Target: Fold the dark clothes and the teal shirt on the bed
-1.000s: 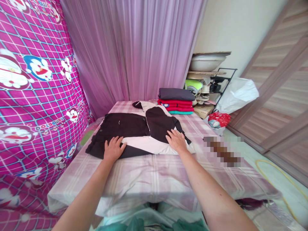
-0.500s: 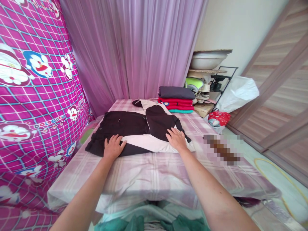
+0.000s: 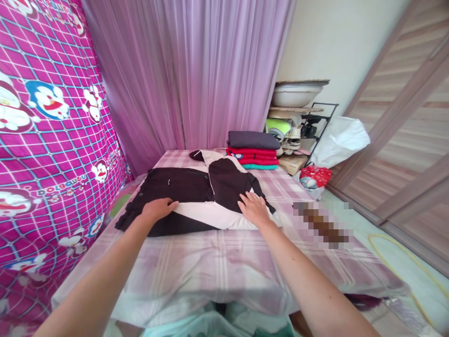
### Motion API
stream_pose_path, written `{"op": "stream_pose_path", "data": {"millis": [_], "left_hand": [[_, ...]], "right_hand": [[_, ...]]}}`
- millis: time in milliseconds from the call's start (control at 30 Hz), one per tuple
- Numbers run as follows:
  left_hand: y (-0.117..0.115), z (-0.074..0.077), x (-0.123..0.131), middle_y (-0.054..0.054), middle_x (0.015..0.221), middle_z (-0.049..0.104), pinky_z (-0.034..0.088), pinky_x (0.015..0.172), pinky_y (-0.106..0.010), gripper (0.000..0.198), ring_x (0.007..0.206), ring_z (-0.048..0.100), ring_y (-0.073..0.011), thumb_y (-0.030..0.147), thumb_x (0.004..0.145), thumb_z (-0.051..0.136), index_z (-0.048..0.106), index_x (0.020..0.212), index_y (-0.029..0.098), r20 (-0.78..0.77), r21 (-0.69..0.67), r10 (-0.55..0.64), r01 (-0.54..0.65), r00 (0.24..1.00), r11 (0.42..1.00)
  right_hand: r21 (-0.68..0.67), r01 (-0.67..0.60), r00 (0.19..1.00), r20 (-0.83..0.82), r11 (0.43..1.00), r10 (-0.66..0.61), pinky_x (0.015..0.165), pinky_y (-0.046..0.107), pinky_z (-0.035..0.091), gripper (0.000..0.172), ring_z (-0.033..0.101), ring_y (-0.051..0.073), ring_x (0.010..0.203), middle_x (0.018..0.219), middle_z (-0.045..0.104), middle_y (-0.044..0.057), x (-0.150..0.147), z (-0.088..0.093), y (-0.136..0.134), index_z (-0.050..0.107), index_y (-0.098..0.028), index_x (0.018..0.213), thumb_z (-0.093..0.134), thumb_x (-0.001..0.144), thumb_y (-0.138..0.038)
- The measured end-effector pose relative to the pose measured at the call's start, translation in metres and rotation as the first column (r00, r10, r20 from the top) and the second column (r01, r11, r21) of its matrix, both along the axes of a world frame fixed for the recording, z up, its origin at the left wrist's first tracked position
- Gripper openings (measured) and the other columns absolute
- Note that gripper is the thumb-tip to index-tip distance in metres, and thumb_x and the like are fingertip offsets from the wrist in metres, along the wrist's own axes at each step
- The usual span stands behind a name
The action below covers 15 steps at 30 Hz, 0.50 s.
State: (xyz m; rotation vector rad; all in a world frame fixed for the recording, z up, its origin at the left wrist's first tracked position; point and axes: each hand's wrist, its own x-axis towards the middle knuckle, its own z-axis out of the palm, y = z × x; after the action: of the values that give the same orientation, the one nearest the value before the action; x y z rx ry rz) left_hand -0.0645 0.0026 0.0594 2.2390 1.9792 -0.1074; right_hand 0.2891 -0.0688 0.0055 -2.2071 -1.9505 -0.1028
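A black and white hooded jacket [image 3: 182,185] lies spread sideways on the checked cloth, its hood [image 3: 228,180] to the right and its hem to the left. Across the near edge runs a sleeve of white and black fabric [image 3: 196,213]. My left hand [image 3: 159,208] rests on the jacket's near left part, seen side-on, with the thumb a little apart and the other fingers partly hidden. On the right, my right hand [image 3: 254,208] lies flat with fingers spread at the hood's near edge, touching black and white fabric.
A folded clothes stack [image 3: 252,152], grey, red and green, sits at the back right. Beyond it stands a rack [image 3: 315,121] with shoes and basins. A pixelated brown object [image 3: 322,227] lies on the checked cloth [image 3: 217,267]. Purple curtains [image 3: 196,70] hang behind; a patterned pink cloth hangs left.
My left hand has shifted slightly left and turned from spread flat to side-on. The right hand stays flat on the jacket. The view has tilted and moved slightly.
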Motion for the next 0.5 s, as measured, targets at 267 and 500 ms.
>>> {"op": "stream_pose_path", "data": {"millis": [267,500], "left_hand": [[0.073,0.041,0.073,-0.007,0.125,0.069,0.049,0.091,-0.035,0.054,0.112,0.064,-0.0270,0.059,0.091,0.033,0.068,0.119,0.028,0.050,0.150,-0.138,0.129,0.989,0.980],[0.154,0.035,0.140,-0.010,0.126,0.069,0.049,0.094,-0.040,0.052,0.115,0.063,-0.0303,0.057,0.087,0.042,0.066,0.122,0.026,0.006,0.171,-0.121,0.118,0.993,0.978]], "right_hand": [[0.040,-0.016,1.000,-0.027,0.999,0.017,0.116,0.053,0.018,0.051,0.036,0.028,0.142,0.153,0.044,0.010,0.000,-0.006,-0.001,0.052,-0.024,0.143,0.031,0.100,-0.043],[0.143,-0.031,0.995,-0.090,0.989,0.044,0.116,0.053,0.020,0.049,0.039,0.028,0.141,0.150,0.048,0.011,0.001,-0.011,-0.002,0.056,-0.024,0.139,0.038,0.098,-0.044]]}}
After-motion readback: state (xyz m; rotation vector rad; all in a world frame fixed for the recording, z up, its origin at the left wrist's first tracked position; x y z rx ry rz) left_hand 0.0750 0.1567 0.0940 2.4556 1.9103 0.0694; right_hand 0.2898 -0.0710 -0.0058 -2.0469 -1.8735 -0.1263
